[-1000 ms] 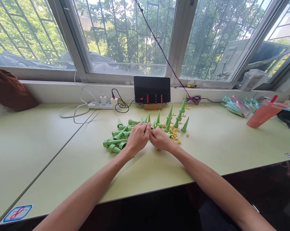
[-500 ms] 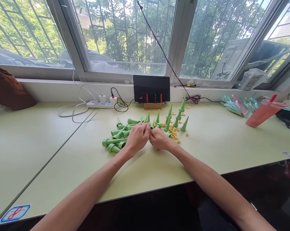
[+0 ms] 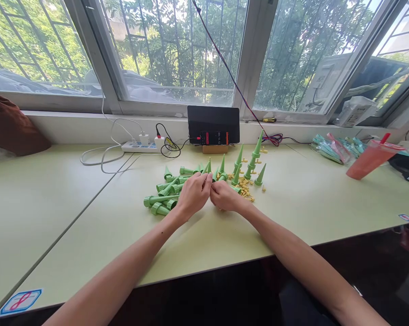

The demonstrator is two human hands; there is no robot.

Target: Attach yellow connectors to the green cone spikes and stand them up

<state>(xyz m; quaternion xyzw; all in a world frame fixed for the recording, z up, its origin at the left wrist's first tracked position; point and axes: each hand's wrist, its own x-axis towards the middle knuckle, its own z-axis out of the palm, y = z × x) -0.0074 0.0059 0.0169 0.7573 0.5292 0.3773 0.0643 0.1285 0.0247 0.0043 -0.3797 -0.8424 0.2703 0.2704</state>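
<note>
My left hand (image 3: 195,192) is closed, and the pointed tip of a green plastic cone-shaped spike (image 3: 209,165) rises right above its fingers. Against it, fingertips touching, my right hand (image 3: 225,195) is closed too; whatever it pinches is hidden by the fingers. A pile of green spikes (image 3: 159,208) lies to the left, most on their sides with hollow ribbed ends showing. Small yellow plastic valve pieces (image 3: 247,191) are heaped beside my right hand. Behind them several spikes stand upright, some stacked with yellow valves sticking out, like the tall stack (image 3: 252,167).
A phone (image 3: 215,138) leans on a small stand before a dark tablet (image 3: 213,118). At the back left lie a power strip (image 3: 128,147) and cables. On the right are a tilted red drink cup (image 3: 370,160) and plastic packets (image 3: 326,149). The table edge runs below my forearms.
</note>
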